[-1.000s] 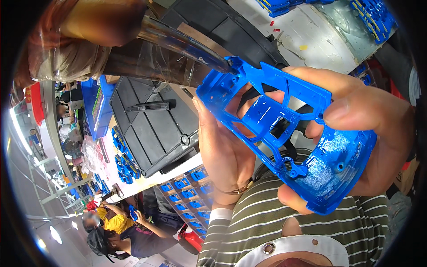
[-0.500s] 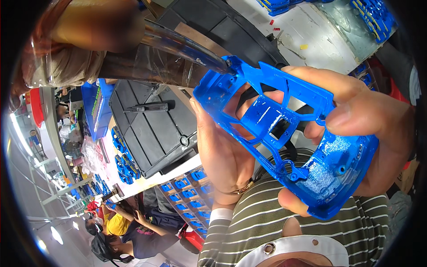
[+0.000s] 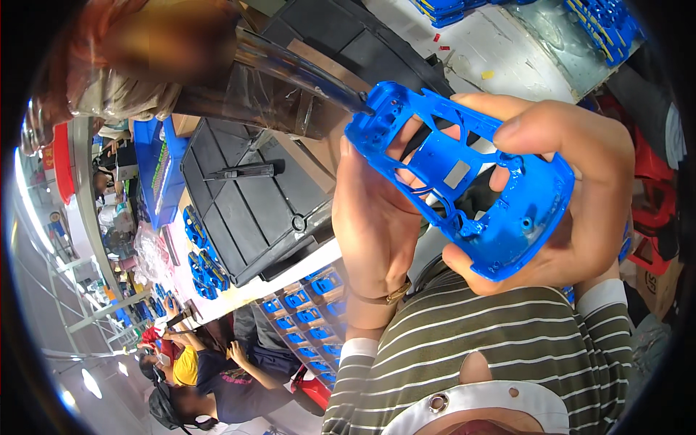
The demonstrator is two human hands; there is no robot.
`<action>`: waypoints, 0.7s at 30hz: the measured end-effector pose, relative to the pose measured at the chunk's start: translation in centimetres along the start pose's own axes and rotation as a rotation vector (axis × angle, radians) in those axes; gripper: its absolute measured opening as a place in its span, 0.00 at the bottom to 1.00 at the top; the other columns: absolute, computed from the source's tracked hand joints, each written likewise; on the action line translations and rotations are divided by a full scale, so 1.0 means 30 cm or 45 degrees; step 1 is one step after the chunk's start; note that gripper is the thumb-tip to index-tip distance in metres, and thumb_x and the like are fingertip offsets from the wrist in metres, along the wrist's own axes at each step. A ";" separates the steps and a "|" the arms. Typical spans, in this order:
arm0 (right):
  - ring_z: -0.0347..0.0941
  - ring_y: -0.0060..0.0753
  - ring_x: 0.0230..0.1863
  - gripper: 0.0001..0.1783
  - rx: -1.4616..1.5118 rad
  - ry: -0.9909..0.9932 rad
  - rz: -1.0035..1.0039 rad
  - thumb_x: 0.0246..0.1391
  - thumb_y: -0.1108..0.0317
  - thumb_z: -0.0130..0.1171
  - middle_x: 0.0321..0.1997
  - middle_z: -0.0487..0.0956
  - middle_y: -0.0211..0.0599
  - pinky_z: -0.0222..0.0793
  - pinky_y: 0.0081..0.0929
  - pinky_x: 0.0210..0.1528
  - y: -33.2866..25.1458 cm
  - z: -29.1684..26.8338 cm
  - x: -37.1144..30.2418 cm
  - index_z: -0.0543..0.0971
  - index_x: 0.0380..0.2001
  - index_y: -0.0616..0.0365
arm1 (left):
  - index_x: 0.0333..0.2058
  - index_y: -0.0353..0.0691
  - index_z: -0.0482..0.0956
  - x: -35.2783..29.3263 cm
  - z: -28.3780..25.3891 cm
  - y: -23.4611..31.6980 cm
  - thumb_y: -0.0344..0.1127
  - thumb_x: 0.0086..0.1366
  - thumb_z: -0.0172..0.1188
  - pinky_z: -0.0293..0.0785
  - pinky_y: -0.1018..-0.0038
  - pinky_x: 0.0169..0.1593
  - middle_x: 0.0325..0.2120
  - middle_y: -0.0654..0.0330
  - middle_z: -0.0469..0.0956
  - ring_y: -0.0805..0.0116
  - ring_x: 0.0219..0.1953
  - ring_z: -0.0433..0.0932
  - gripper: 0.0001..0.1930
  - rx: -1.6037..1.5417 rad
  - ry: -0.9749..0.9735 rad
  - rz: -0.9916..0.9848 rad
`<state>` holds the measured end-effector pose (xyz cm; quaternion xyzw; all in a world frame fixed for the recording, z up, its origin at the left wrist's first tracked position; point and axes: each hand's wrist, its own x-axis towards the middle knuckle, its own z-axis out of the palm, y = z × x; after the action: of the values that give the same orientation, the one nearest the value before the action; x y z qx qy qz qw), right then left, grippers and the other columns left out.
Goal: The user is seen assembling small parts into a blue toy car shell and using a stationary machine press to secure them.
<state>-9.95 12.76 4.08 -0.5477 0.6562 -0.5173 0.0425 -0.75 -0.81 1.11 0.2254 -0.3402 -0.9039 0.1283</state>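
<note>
Both hands hold a blue plastic toy car body shell, its hollow inside facing up, with window openings in its middle. My left hand is closed round its left side, fingers partly hidden beneath. My right hand grips the right end, the thumb along the upper edge and fingertips below. The tip of a dark metal rod meets or overlaps the shell's far left end; whether it touches I cannot tell. Two window openings show my fingertips behind.
A black ribbed plastic board lies left, with a dark slim tool on it. Blue shells sit beyond it, and a tray of blue parts below. More blue parts are stacked far right. Co-workers sit lower left.
The shell has moved away from me and tilted, and its right end has swung up and left. White glare inside it has faded. Both hands still hold it.
</note>
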 end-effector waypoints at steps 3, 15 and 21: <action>0.76 0.43 0.43 0.43 -0.138 0.048 0.035 0.23 0.75 0.75 0.48 0.71 0.63 0.73 0.32 0.44 -0.009 0.005 -0.041 0.60 0.45 0.63 | 0.55 0.35 0.60 -0.009 -0.007 -0.027 0.50 0.70 0.36 0.71 0.62 0.52 0.52 0.47 0.68 0.54 0.50 0.73 0.26 -0.104 -0.072 0.010; 0.76 0.37 0.42 0.41 -0.173 0.193 -0.078 0.23 0.73 0.75 0.44 0.72 0.47 0.72 0.28 0.45 -0.009 0.030 -0.014 0.65 0.45 0.64 | 0.53 0.37 0.63 -0.007 -0.079 -0.049 0.51 0.70 0.36 0.73 0.65 0.49 0.50 0.50 0.69 0.56 0.50 0.73 0.24 -0.349 -0.310 0.149; 0.76 0.41 0.43 0.43 0.094 0.179 -0.141 0.21 0.76 0.74 0.44 0.73 0.52 0.73 0.30 0.44 -0.001 0.043 0.012 0.62 0.46 0.61 | 0.56 0.37 0.59 -0.024 -0.059 -0.030 0.52 0.70 0.37 0.75 0.63 0.48 0.52 0.48 0.67 0.52 0.50 0.72 0.26 -0.176 -0.070 0.141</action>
<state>-9.28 11.66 3.68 -0.5436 0.6067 -0.5799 -0.0120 0.67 -0.86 -0.43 0.1719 -0.2921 -0.9227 0.1839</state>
